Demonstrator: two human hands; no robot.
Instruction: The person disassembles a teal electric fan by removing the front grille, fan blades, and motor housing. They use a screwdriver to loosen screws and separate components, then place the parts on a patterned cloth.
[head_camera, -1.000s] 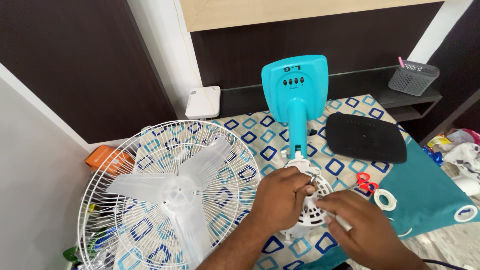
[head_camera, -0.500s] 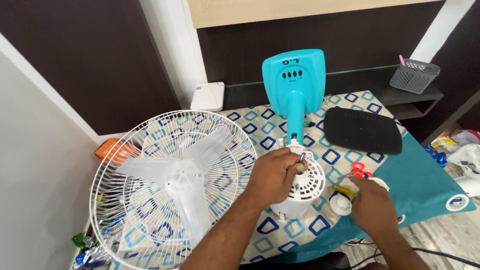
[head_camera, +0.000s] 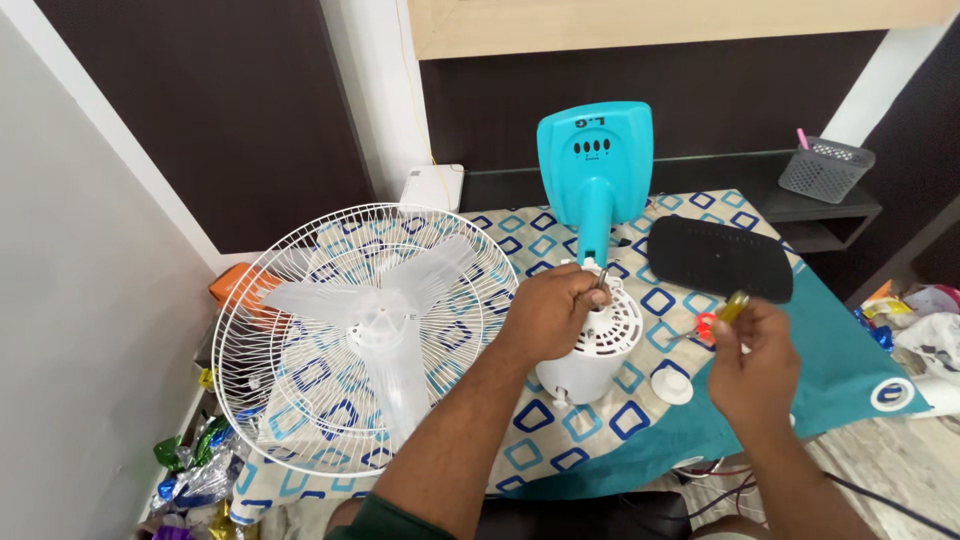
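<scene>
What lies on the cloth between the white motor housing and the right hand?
Head view: a small white round cap sits between the white motor housing and the right hand.

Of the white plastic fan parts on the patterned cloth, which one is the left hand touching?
The white vented motor housing under the left hand; the small round white cap lies untouched beside it.

Both forearms are bare down to the left hand (head_camera: 548, 312) and right hand (head_camera: 752, 362) — no watch or rings visible. A dark green sleeve edge (head_camera: 385, 520) shows — lowest on the left arm.
</scene>
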